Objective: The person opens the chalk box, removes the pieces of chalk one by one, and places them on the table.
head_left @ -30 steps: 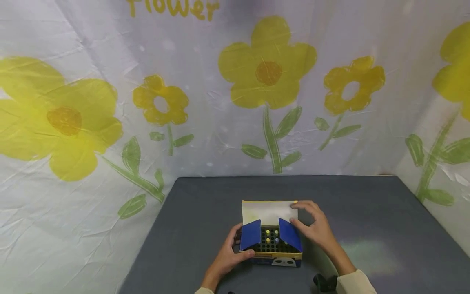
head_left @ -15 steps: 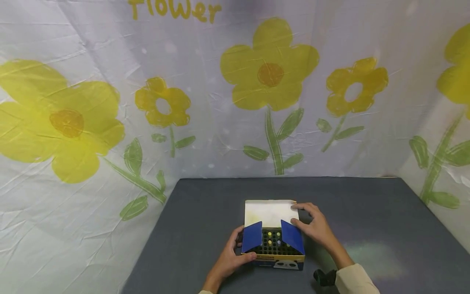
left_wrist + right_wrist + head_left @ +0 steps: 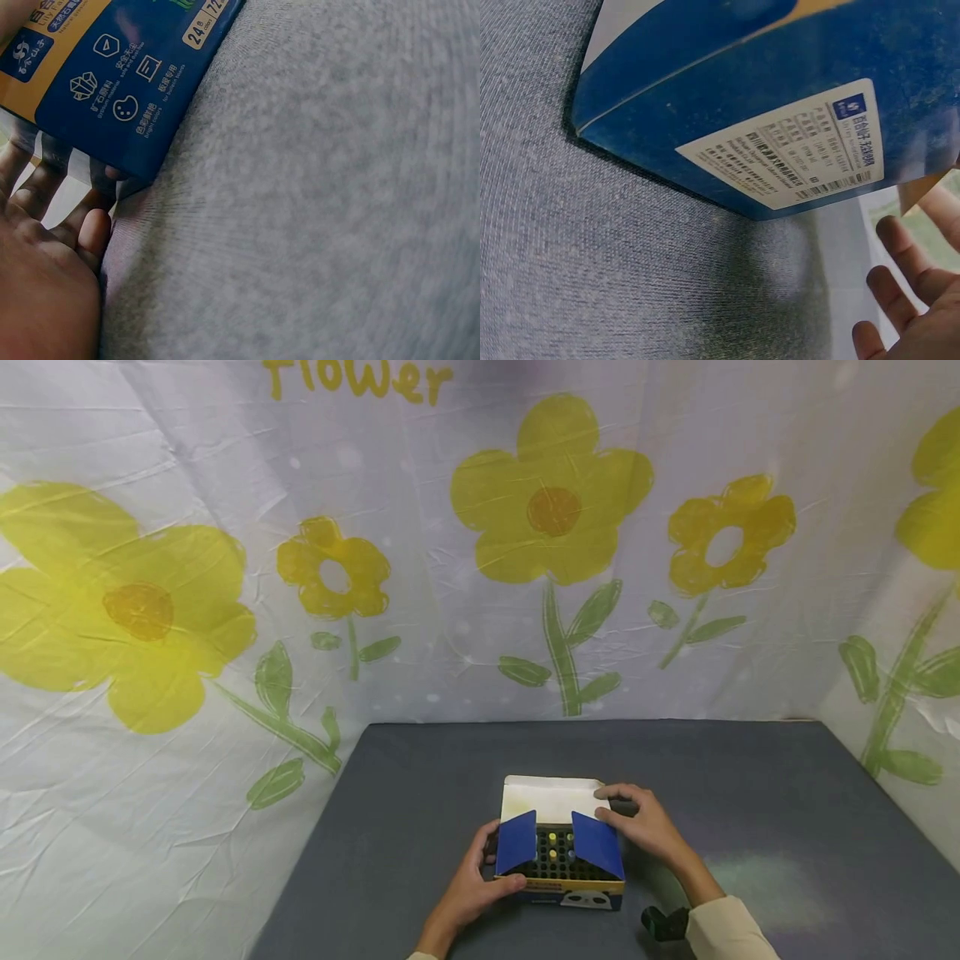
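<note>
A blue and yellow chalk box with a panda face on its front stands on the table, its top raised. My left hand grips the box's left end, thumb on the front and fingers round the side. At the right edge of the white-lined lid, my right hand pinches with thumb and forefinger. Two blue side flaps slant upward over a dark grid of holes, where a few chalk sticks show. In the right wrist view, the other fingers are spread off the box.
The grey table reaches back to a white cloth painted with yellow flowers. A small black object shows beside the right sleeve. The right wrist view shows a printed label on the box's end.
The lid has tilted a little further back, its upper edge now lower and its tuck flap showing. My right hand has followed it slightly downward; the left keeps its hold.
</note>
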A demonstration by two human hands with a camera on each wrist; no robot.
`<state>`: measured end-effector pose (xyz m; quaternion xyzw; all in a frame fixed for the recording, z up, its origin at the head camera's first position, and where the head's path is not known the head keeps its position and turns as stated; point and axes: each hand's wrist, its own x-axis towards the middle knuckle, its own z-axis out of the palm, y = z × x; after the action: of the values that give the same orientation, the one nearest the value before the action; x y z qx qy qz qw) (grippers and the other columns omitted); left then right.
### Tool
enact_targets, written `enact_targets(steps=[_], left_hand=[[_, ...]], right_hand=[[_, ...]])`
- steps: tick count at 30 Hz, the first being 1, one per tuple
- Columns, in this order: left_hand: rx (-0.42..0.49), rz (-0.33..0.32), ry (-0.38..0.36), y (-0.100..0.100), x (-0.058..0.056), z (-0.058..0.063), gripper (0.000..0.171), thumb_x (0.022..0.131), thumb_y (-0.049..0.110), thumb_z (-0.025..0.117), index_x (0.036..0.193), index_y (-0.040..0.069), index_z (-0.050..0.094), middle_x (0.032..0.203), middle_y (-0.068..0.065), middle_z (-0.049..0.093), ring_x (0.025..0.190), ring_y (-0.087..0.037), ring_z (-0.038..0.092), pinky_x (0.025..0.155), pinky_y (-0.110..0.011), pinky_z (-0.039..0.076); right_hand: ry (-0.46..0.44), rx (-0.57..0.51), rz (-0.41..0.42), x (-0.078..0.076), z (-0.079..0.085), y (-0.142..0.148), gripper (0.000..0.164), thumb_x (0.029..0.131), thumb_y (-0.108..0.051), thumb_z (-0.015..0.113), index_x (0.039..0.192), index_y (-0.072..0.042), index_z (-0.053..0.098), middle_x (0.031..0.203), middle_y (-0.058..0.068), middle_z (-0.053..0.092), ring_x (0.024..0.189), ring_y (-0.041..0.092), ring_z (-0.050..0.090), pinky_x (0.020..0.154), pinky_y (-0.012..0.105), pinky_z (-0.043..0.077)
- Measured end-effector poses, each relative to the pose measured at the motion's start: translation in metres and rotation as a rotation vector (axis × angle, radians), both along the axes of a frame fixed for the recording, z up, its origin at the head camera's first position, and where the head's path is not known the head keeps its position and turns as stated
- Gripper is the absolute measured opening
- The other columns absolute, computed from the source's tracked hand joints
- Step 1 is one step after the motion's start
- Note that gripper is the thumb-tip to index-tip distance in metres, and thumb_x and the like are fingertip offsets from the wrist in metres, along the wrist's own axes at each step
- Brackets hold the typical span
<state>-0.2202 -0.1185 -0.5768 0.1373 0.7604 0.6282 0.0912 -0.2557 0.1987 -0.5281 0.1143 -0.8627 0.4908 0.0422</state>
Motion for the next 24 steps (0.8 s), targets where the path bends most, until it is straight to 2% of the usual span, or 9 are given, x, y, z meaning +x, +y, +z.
enact_targets(steps=[4, 8, 11, 17, 21, 24], left_hand=[[0.009, 0.003, 0.005, 0.000, 0.000, 0.000, 0.082, 0.085, 0.025, 0.082, 0.154, 0.023, 0.039, 0.133, -0.007, 0.056, 0.115, -0.017, 0.050, 0.094, -0.031, 0.039], [0.011, 0.004, -0.014, 0.000, 0.001, 0.002, 0.081, 0.085, 0.027, 0.082, 0.154, 0.025, 0.038, 0.134, -0.006, 0.055, 0.116, -0.016, 0.051, 0.094, -0.030, 0.039], [0.003, 0.003, -0.022, 0.000, 0.002, 0.002, 0.086, 0.085, 0.031, 0.082, 0.156, 0.026, 0.034, 0.142, -0.009, 0.053, 0.116, -0.019, 0.050, 0.094, -0.034, 0.039], [-0.026, 0.017, -0.007, 0.000, 0.003, 0.003, 0.104, 0.084, 0.040, 0.082, 0.163, 0.028, 0.015, 0.159, -0.011, 0.041, 0.127, -0.026, 0.046, 0.095, -0.042, 0.039], [-0.048, 0.018, 0.018, -0.001, 0.005, 0.008, 0.105, 0.083, 0.039, 0.083, 0.162, 0.034, 0.014, 0.161, -0.011, 0.039, 0.139, -0.029, 0.042, 0.098, -0.043, 0.039], [-0.078, 0.032, 0.043, -0.004, 0.007, 0.017, 0.102, 0.083, 0.037, 0.083, 0.161, 0.039, 0.017, 0.163, -0.009, 0.037, 0.146, -0.033, 0.038, 0.101, -0.050, 0.040]], right_hand=[[-0.022, 0.008, 0.001, 0.000, 0.002, 0.000, 0.031, 0.096, -0.025, 0.072, 0.122, -0.009, 0.072, 0.130, 0.019, 0.067, 0.127, 0.045, 0.056, 0.102, 0.065, 0.043], [-0.019, 0.023, -0.033, 0.002, 0.004, -0.002, 0.033, 0.095, -0.027, 0.072, 0.125, -0.011, 0.072, 0.134, 0.019, 0.064, 0.132, 0.046, 0.049, 0.103, 0.069, 0.038], [0.047, 0.023, -0.062, 0.004, 0.005, -0.003, 0.034, 0.095, -0.026, 0.072, 0.127, -0.013, 0.071, 0.133, 0.018, 0.063, 0.132, 0.044, 0.044, 0.102, 0.071, 0.035], [0.195, -0.005, -0.079, 0.009, 0.011, -0.007, 0.031, 0.094, -0.020, 0.074, 0.124, -0.014, 0.072, 0.124, 0.012, 0.063, 0.119, 0.032, 0.046, 0.096, 0.068, 0.034], [0.244, 0.010, -0.063, 0.017, 0.015, -0.006, 0.031, 0.091, -0.019, 0.076, 0.121, -0.013, 0.073, 0.122, 0.010, 0.061, 0.115, 0.027, 0.041, 0.094, 0.062, 0.027], [0.278, 0.040, -0.040, 0.023, 0.019, -0.004, 0.033, 0.088, -0.018, 0.079, 0.119, -0.011, 0.072, 0.122, 0.010, 0.059, 0.113, 0.025, 0.038, 0.091, 0.054, 0.021]])
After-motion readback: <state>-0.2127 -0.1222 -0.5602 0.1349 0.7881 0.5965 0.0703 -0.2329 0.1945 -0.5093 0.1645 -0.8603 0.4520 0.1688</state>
